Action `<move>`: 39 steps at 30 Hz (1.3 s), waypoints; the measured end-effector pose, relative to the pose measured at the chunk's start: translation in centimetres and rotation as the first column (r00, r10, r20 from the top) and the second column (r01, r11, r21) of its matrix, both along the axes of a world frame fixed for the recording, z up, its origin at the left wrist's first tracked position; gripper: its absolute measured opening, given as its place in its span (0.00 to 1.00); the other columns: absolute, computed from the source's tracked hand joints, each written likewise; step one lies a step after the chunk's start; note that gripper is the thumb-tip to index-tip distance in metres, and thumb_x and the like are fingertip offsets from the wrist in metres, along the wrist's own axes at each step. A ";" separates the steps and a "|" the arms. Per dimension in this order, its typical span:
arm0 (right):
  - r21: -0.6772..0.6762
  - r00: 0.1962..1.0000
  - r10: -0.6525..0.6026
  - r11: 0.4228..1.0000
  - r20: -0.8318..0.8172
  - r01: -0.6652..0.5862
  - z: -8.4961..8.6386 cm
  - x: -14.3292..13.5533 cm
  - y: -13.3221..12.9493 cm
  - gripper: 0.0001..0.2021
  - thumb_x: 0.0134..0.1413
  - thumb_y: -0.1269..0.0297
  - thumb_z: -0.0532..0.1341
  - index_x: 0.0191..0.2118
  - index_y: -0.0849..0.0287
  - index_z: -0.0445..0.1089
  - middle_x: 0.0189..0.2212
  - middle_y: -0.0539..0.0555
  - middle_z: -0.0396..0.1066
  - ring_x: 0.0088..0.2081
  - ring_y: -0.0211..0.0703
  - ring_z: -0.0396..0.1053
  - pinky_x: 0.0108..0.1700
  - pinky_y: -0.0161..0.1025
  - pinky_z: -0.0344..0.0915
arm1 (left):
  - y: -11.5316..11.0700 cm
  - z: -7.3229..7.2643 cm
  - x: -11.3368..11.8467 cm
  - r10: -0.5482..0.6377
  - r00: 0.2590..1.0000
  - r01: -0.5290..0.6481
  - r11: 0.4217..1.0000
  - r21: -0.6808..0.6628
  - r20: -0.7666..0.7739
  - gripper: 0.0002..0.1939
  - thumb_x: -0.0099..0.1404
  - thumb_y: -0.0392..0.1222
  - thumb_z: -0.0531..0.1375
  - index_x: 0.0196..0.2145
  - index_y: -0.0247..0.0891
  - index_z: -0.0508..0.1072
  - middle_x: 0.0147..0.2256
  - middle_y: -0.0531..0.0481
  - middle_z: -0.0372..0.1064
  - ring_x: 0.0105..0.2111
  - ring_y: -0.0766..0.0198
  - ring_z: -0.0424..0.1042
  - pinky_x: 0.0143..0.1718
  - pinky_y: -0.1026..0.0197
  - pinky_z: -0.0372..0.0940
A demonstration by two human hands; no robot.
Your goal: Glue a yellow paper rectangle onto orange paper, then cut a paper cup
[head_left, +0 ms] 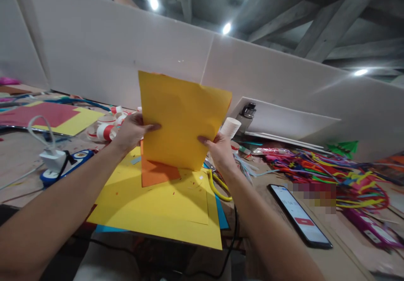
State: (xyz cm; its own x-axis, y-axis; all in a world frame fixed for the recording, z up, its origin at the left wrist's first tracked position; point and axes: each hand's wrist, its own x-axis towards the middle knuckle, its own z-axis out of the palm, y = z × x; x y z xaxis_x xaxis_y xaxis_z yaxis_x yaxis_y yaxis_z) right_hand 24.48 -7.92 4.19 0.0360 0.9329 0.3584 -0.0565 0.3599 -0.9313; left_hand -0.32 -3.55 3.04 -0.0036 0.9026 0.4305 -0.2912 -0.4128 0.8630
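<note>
A sheet of deep yellow paper point(183, 117) stands upright in front of me, a thin orange edge showing behind its top. My left hand point(135, 129) pinches its left side, thumb on the near face. On the opposite side my right hand point(221, 146) grips it the same way; the fingers of both hands are hidden behind. Below the upright sheet lies an orange piece of paper point(159, 173) on larger yellow sheets point(151, 220). Small paper scraps are scattered over them, and blue paper point(222, 213) peeks out underneath. Yellow-handled scissors point(217, 188) rest by my right wrist.
Red-and-white paper cups point(105, 131) and a blue-and-white power strip point(67, 167) are at left. Stacked white cups point(231, 126) and a dark-lidded bottle point(246, 115) stand behind my right hand. A phone point(299, 216) and colourful pipe cleaners point(331, 167) lie right. White panels point(94, 41) rise behind.
</note>
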 end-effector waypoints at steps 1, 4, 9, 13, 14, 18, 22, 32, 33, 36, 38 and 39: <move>0.022 1.000 -0.009 1.000 0.000 0.009 -0.2 0.1 0.0 0.11 0.38 0.63 0.69 0.33 0.57 0.75 0.35 0.50 0.78 0.37 0.45 0.74 0.45 0.44 0.69 | 0.1 -0.1 -0.2 -0.013 1.000 0.013 1.000 0.016 -0.021 0.14 0.44 0.36 0.71 0.32 0.37 0.80 0.36 0.45 0.78 0.36 0.54 0.77 0.40 0.53 0.73; 0.116 1.000 -0.015 0.993 0.020 0.013 -0.8 0.3 0.1 0.08 0.41 0.62 0.68 0.32 0.56 0.76 0.34 0.50 0.78 0.38 0.45 0.73 0.47 0.45 0.68 | 0.4 -0.5 -0.5 -0.001 0.999 0.004 0.997 0.078 -0.035 0.11 0.48 0.36 0.70 0.32 0.39 0.80 0.35 0.46 0.78 0.35 0.56 0.77 0.40 0.54 0.72; 0.143 0.998 -0.009 0.990 0.067 0.000 -1.9 0.5 0.5 0.08 0.43 0.62 0.68 0.32 0.56 0.77 0.34 0.50 0.78 0.39 0.46 0.74 0.48 0.44 0.68 | 0.7 -0.8 -0.6 0.059 0.996 -0.054 0.995 0.079 -0.065 0.12 0.48 0.38 0.70 0.34 0.38 0.81 0.35 0.46 0.79 0.35 0.55 0.77 0.42 0.53 0.72; 0.073 1.000 0.007 0.997 -0.026 -0.005 -2.3 0.4 0.5 0.09 0.41 0.64 0.69 0.33 0.57 0.76 0.33 0.51 0.78 0.37 0.45 0.74 0.45 0.44 0.69 | 0.0 -0.3 -0.5 0.036 0.992 -0.033 0.999 0.024 -0.118 0.15 0.48 0.41 0.71 0.36 0.36 0.80 0.38 0.45 0.78 0.36 0.54 0.77 0.41 0.54 0.72; 0.067 0.997 0.022 0.998 -0.077 -0.017 -2.1 0.3 0.5 0.10 0.40 0.65 0.69 0.34 0.56 0.76 0.34 0.50 0.78 0.36 0.45 0.74 0.45 0.43 0.70 | -0.3 -0.1 -0.4 0.032 0.994 -0.031 0.999 0.015 -0.103 0.16 0.48 0.42 0.71 0.37 0.35 0.79 0.38 0.45 0.78 0.36 0.54 0.77 0.40 0.53 0.73; 0.032 0.975 0.048 0.999 -0.219 -0.042 -0.8 0.3 0.0 0.15 0.39 0.65 0.70 0.38 0.54 0.74 0.38 0.49 0.78 0.36 0.43 0.74 0.43 0.41 0.71 | -1.2 0.6 -0.2 -0.093 0.992 0.083 0.990 -0.118 -0.088 0.22 0.50 0.47 0.70 0.42 0.34 0.77 0.37 0.42 0.78 0.38 0.50 0.77 0.38 0.53 0.74; -0.051 0.976 0.132 0.988 -0.176 -0.143 0.2 0.3 -0.6 0.18 0.42 0.58 0.69 0.42 0.53 0.72 0.43 0.51 0.76 0.41 0.46 0.74 0.44 0.42 0.71 | -1.3 0.8 0.2 -0.138 0.990 0.140 0.976 -0.168 0.021 0.23 0.52 0.46 0.69 0.44 0.36 0.76 0.39 0.43 0.78 0.41 0.49 0.77 0.40 0.53 0.74; -0.443 0.974 0.197 0.888 0.114 -0.128 -3.1 0.4 -1.5 0.19 0.39 0.61 0.69 0.41 0.60 0.75 0.40 0.58 0.78 0.36 0.49 0.76 0.41 0.47 0.72 | 1.5 -1.9 -0.6 -0.136 0.986 0.164 0.886 -0.433 0.095 0.17 0.47 0.36 0.70 0.38 0.36 0.78 0.35 0.42 0.78 0.37 0.46 0.77 0.35 0.51 0.74; -0.461 0.970 0.203 0.879 0.130 -0.122 -3.4 0.5 -1.6 0.19 0.38 0.62 0.69 0.41 0.60 0.75 0.39 0.58 0.78 0.36 0.49 0.76 0.40 0.47 0.72 | 1.7 -2.2 -0.7 -0.133 0.986 0.163 0.878 -0.449 0.096 0.16 0.48 0.36 0.70 0.37 0.36 0.78 0.35 0.42 0.78 0.36 0.47 0.78 0.35 0.52 0.74; -0.523 0.958 0.234 0.844 0.166 -0.116 -4.3 0.7 -1.7 0.18 0.37 0.63 0.69 0.39 0.60 0.76 0.38 0.57 0.78 0.33 0.47 0.75 0.37 0.44 0.72 | 2.3 -2.9 -0.9 -0.120 0.989 0.150 0.854 -0.498 0.092 0.13 0.49 0.36 0.68 0.36 0.34 0.78 0.35 0.39 0.78 0.34 0.50 0.78 0.33 0.54 0.74; -0.562 0.946 0.263 0.819 0.188 -0.116 -4.6 0.9 -2.0 0.15 0.36 0.65 0.69 0.36 0.59 0.77 0.35 0.55 0.78 0.30 0.45 0.75 0.34 0.42 0.72 | 2.5 -3.3 -0.9 -0.111 0.990 0.140 0.842 -0.521 0.087 0.12 0.49 0.35 0.67 0.35 0.32 0.78 0.35 0.38 0.78 0.32 0.51 0.78 0.31 0.56 0.74; -0.579 0.941 0.276 0.807 0.196 -0.116 -4.7 1.0 -2.1 0.13 0.36 0.65 0.70 0.34 0.59 0.77 0.33 0.54 0.79 0.29 0.44 0.74 0.33 0.41 0.71 | 2.6 -3.5 -0.9 -0.106 0.991 0.136 0.840 -0.526 0.087 0.12 0.49 0.35 0.67 0.34 0.32 0.78 0.35 0.38 0.78 0.31 0.52 0.78 0.31 0.56 0.73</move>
State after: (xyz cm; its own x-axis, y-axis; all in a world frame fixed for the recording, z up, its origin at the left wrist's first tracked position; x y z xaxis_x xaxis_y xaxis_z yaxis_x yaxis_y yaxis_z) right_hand 25.47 -10.06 -0.47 -0.1882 0.9500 -0.2491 0.2010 -0.2111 -0.9566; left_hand -1.24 -0.97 -0.45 0.1112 0.9876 -0.1104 -0.3594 0.1435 0.9221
